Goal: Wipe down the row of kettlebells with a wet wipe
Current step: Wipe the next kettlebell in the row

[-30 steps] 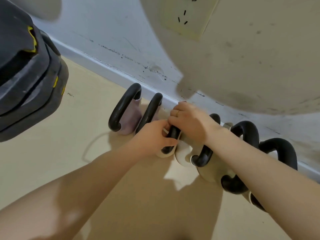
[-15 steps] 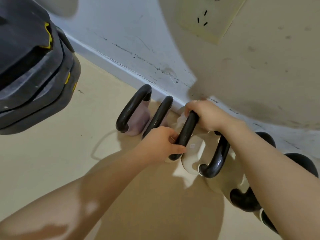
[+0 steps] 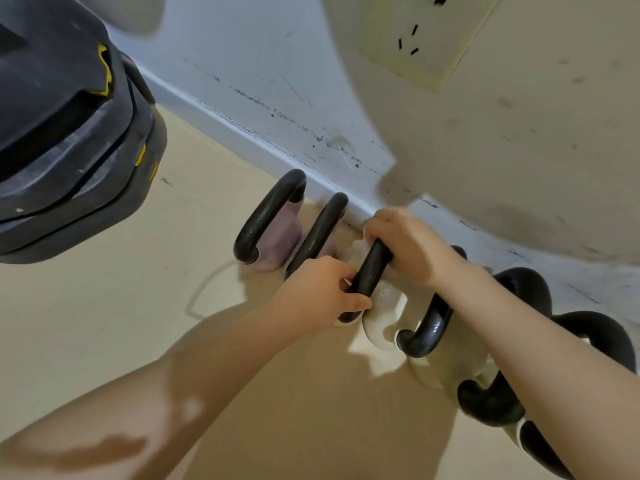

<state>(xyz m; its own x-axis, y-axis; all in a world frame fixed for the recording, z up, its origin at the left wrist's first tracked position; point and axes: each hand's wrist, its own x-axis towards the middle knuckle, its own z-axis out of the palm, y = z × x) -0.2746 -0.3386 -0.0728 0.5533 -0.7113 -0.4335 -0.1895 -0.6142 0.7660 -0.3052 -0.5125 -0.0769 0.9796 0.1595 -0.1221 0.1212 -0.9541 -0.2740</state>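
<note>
Looks like a home gym corner or a small workout room, going by the row of kettlebells (image 3: pixel 377 317) lined up on the beige floor (image 3: pixel 104 306) right against the skirting board (image 3: pixel 242 133). The white wall (image 3: pixel 263 64) is pretty scuffed and has a plug socket (image 3: pixel 426 32) on it. There's also some chunky dark grey piece of gear with yellow trim (image 3: pixel 65 133) off to the left, can't tell exactly what it is.
</note>
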